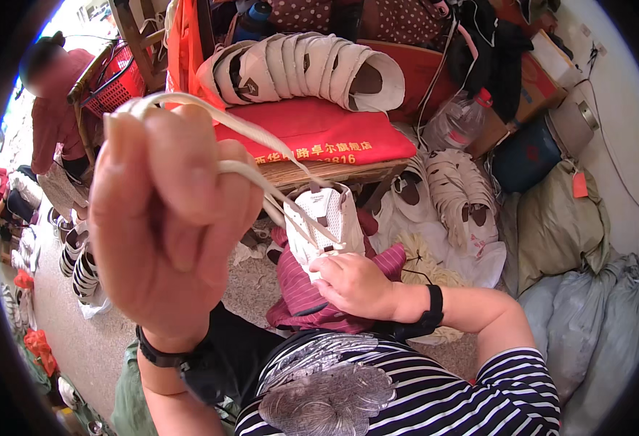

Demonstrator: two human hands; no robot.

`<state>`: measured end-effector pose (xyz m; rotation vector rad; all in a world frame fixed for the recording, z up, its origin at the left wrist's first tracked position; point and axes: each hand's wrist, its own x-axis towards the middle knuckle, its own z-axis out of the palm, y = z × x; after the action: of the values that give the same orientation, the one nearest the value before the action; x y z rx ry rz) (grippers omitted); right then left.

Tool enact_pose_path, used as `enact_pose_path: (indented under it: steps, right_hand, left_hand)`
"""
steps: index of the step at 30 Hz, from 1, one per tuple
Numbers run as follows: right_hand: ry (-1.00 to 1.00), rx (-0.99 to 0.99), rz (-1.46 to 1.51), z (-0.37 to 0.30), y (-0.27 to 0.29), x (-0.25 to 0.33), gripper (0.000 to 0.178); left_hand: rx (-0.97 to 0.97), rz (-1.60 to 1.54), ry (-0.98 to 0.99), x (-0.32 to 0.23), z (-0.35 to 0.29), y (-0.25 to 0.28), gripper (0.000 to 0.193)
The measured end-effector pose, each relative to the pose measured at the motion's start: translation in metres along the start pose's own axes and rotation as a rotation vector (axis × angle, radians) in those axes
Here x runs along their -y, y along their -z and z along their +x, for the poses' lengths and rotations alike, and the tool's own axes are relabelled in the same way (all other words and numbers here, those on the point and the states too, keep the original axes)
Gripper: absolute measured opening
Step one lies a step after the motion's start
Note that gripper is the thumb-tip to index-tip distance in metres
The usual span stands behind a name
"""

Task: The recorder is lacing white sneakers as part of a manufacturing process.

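Observation:
Close to the camera, my left hand (170, 225) is raised with its fingers closed around a cream shoelace (261, 138). Two strands of the lace run from it down to a white shoe upper (326, 207) with a mesh tongue. The upper rests over a maroon striped cloth (297, 283) on my lap. My right hand (356, 283) grips the front end of the upper, its fingers bent around the lower lacing.
Ahead, a row of nested shoe uppers (290, 73) lies behind red cloth (312, 131) on a wooden bench (319, 176). More uppers (461, 189) sit at right, near a blue gas cylinder (530, 156) and sacks (559, 240). Another person (58, 116) is at left beside a red basket (119, 80).

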<state>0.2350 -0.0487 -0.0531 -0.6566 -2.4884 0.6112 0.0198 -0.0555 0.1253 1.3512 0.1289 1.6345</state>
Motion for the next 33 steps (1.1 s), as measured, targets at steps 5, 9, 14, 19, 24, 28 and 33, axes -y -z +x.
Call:
enact_pose_path:
  steps: [5, 9, 14, 19, 24, 28, 33]
  right_hand:
    - [-0.386, -0.001, 0.277, 0.017, 0.023, 0.000, 0.020]
    - [-0.211, -0.145, 0.260, 0.039, 0.035, -0.017, 0.018]
    - [-0.198, -0.141, 0.702, 0.078, 0.054, -0.037, 0.016]
    - [-0.295, 0.488, 1.138, 0.090, 0.045, -0.040, 0.020]
    - [-0.458, -0.150, 1.529, 0.072, 0.075, -0.081, 0.017]
    - [-0.579, -0.381, 1.752, 0.029, 0.111, -0.117, 0.017]
    - [-0.852, -0.560, 1.716, -0.030, 0.123, -0.139, 0.018]
  left_hand:
    - [-0.231, 0.335, 0.188, 0.010, -0.006, -0.009, 0.035]
    - [-0.205, 0.327, 0.183, 0.019, -0.001, -0.010, 0.036]
    - [-0.083, 0.185, 0.123, 0.016, 0.007, -0.002, 0.040]
    - [0.042, 0.082, 0.122, 0.020, 0.002, 0.003, 0.038]
    - [-0.556, -0.040, 0.156, 0.006, -0.043, 0.072, 0.028]
    - [-0.781, -0.195, 0.153, -0.026, -0.102, 0.158, 0.020]
    - [-1.234, -0.240, 0.150, -0.042, -0.192, 0.261, 0.015]
